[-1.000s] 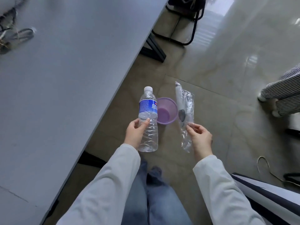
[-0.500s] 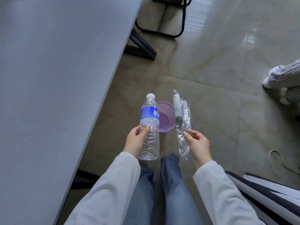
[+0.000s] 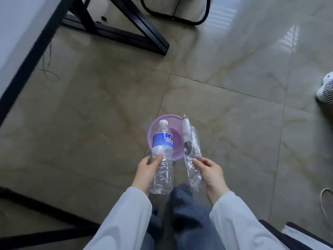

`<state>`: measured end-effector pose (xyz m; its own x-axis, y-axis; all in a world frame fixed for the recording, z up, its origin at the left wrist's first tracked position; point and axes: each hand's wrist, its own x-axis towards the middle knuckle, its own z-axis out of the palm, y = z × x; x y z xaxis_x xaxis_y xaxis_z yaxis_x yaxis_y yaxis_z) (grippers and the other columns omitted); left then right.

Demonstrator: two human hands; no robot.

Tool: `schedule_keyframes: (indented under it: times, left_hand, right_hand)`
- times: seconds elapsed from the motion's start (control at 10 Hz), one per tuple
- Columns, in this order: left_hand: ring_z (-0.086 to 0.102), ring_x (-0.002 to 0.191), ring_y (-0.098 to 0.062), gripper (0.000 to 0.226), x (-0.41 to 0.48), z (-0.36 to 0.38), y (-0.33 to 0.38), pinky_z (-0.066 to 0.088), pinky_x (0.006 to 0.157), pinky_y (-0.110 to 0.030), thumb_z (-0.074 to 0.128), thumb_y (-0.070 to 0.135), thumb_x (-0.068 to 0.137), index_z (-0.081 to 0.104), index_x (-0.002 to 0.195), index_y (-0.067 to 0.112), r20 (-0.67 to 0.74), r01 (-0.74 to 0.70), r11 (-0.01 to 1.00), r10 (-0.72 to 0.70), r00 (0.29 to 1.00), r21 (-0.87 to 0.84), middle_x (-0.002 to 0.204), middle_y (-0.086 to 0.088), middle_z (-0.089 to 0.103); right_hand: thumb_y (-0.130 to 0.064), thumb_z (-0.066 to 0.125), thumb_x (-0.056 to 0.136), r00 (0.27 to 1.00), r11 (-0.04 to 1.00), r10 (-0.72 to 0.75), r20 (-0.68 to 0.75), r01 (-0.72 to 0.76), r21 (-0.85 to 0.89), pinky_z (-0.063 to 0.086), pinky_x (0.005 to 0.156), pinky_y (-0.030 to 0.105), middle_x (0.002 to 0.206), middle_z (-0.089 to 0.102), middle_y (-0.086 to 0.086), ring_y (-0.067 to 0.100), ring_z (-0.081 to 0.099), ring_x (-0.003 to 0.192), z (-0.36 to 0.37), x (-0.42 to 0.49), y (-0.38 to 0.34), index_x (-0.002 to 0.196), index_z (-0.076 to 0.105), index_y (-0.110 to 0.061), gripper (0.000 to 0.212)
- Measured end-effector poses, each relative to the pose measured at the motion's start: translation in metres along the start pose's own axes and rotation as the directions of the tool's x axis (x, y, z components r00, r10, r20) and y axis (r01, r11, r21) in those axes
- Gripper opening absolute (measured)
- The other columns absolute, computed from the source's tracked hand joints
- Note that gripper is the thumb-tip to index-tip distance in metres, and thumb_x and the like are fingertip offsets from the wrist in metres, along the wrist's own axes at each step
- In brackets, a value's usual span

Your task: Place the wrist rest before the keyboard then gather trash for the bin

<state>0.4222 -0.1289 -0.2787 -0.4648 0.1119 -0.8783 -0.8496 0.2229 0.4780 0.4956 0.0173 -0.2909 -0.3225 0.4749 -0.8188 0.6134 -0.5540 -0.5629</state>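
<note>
My left hand (image 3: 146, 170) grips an empty clear plastic bottle (image 3: 162, 157) with a blue label and white cap, held upright with its top over the bin. My right hand (image 3: 211, 171) pinches a clear plastic wrapper (image 3: 191, 154) that holds a white utensil and a dark round piece. Both are held above a small purple basket-style bin (image 3: 177, 125) that stands on the tiled floor just ahead of my legs. No wrist rest or keyboard is in view.
The grey table's edge (image 3: 27, 56) and its black frame legs (image 3: 126, 33) run along the left and top. A black chair base (image 3: 180, 18) is at the top. Another person's striped foot (image 3: 326, 89) is at the right edge. A cord (image 3: 324, 199) lies at lower right.
My view has tipped down and moved forward, so the table has slid off to the left. The bin now lies closer under my hands, and both hands keep hold of the bottle and the wrapper.
</note>
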Motion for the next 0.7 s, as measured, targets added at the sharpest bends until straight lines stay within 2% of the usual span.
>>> schedule_keyframes:
  times: [0.1,0.2,0.3,0.4,0.5,0.6,0.7]
  left_hand:
    - [0.065,0.073,-0.020,0.032,0.042,0.010,-0.012,0.052,0.054,-0.023,0.056,0.029,0.087,0.057,0.111,0.008,0.005,0.006,0.999,-0.006,1.000,0.033,0.092,-0.009,0.068]
    - [0.066,0.075,-0.023,0.031,0.081,0.016,-0.021,0.053,0.068,-0.031,0.055,0.032,0.087,0.057,0.107,0.008,-0.003,0.029,0.998,-0.029,1.000,0.050,0.090,-0.011,0.068]
    - [0.067,0.090,-0.032,0.041,0.112,0.019,-0.029,0.053,0.084,-0.040,0.056,0.034,0.086,0.056,0.114,0.004,-0.022,0.040,0.997,-0.039,0.999,0.070,0.106,-0.019,0.068]
    - [0.065,0.088,-0.031,0.039,0.135,0.019,-0.033,0.052,0.083,-0.038,0.055,0.033,0.086,0.057,0.114,0.005,-0.026,0.027,0.995,-0.025,0.999,0.093,0.106,-0.019,0.067]
    - [0.065,0.095,-0.025,0.052,0.152,0.019,-0.034,0.051,0.088,-0.035,0.057,0.044,0.082,0.056,0.120,0.009,-0.011,0.009,0.994,-0.008,1.000,0.108,0.110,-0.011,0.068]
    - [0.057,0.113,-0.020,0.062,0.165,0.017,-0.035,0.040,0.086,-0.026,0.051,0.052,0.082,0.047,0.130,0.014,0.003,0.004,0.990,-0.005,1.000,0.144,0.127,-0.005,0.060]
    - [0.050,0.123,-0.022,0.062,0.168,0.011,-0.034,0.033,0.091,-0.030,0.048,0.052,0.084,0.044,0.134,0.015,-0.032,0.008,0.985,-0.002,0.999,0.172,0.134,-0.005,0.055]
  right_hand:
    - [-0.007,0.065,0.079,0.999,0.999,0.048,0.019,-0.048,-0.015,0.044,0.052,0.009,0.079,0.063,-0.003,0.007,0.056,0.071,0.008,0.041,0.012,0.098,0.064,-0.007,0.019]
    - [-0.010,0.067,0.079,0.993,0.992,0.118,0.017,-0.117,-0.047,0.039,0.051,0.016,0.075,0.062,0.000,0.008,0.056,0.058,0.019,0.078,0.022,0.099,0.065,-0.006,0.021]
    - [-0.012,0.066,0.079,0.986,0.983,0.163,0.023,-0.160,-0.094,0.034,0.046,0.016,0.068,0.056,0.000,0.011,0.044,0.053,0.030,0.106,0.028,0.099,0.065,-0.005,0.021]
    - [-0.014,0.066,0.080,0.982,0.978,0.186,0.030,-0.182,-0.100,0.036,0.054,0.020,0.067,0.054,-0.001,0.012,0.044,0.058,0.040,0.126,0.033,0.101,0.063,-0.007,0.022]
    - [-0.026,0.066,0.080,0.974,0.970,0.221,0.048,-0.215,-0.111,0.042,0.053,0.019,0.068,0.055,0.001,0.014,0.048,0.061,0.048,0.135,0.032,0.098,0.062,-0.007,0.027]
    - [-0.044,0.062,0.080,0.967,0.965,0.243,0.082,-0.233,-0.120,0.043,0.079,0.031,0.095,0.057,0.006,0.022,0.053,0.091,0.049,0.141,0.032,0.116,0.054,-0.003,0.055]
    - [-0.047,0.058,0.081,0.971,0.971,0.221,0.091,-0.211,-0.111,0.033,0.101,0.040,0.119,0.053,0.010,0.023,0.044,0.107,0.048,0.138,0.029,0.128,0.045,-0.004,0.065]
